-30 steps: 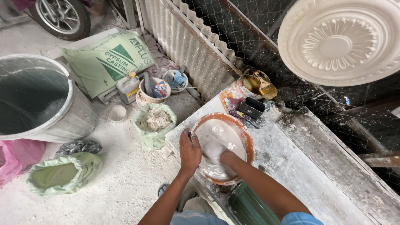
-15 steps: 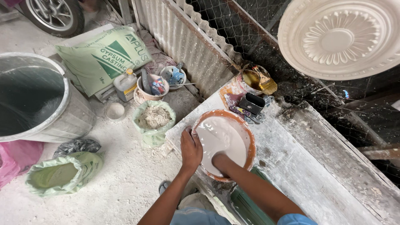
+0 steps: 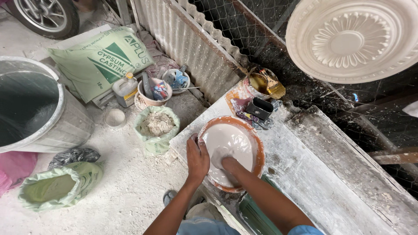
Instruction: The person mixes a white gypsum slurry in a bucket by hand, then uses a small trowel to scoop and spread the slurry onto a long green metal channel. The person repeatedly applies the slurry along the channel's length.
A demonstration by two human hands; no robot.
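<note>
plaster-crusted workbench (image 3: 305, 174) runs under me from near left to far right, white dust over all of it. nearest to me, my left hand (image 3: 197, 157) lies flat on the near-left rim of the orange bowl (image 3: 257, 143), fingers together and spread along the edge, clasping nothing, only pressing the rim down. my right hand (image 3: 226, 164) is inside the bowl, sunk into the white plaster mix (image 3: 228, 141) at its near side; the fingers are buried in it, so i cannot tell how far they are curled or open. the mix lies straight ahead of those fingers, toward the far rim, and the right hand is the one in it, the left only at the edge. the bowl is round, no long axis to speak of.

just beyond the bowl, a small black cup (image 3: 259, 108) and a yellow-stained tub with a brush (image 3: 263, 82) stand close to the far rim. left, down on the floor, sit an open green sack of powder (image 3: 156, 126) and a big metal drum (image 3: 30, 109). farthest, a green gypsum bag (image 3: 100, 61) lies by the corrugated sheet (image 3: 187, 43), and a white ceiling rosette (image 3: 352, 39) hangs far right.
</note>
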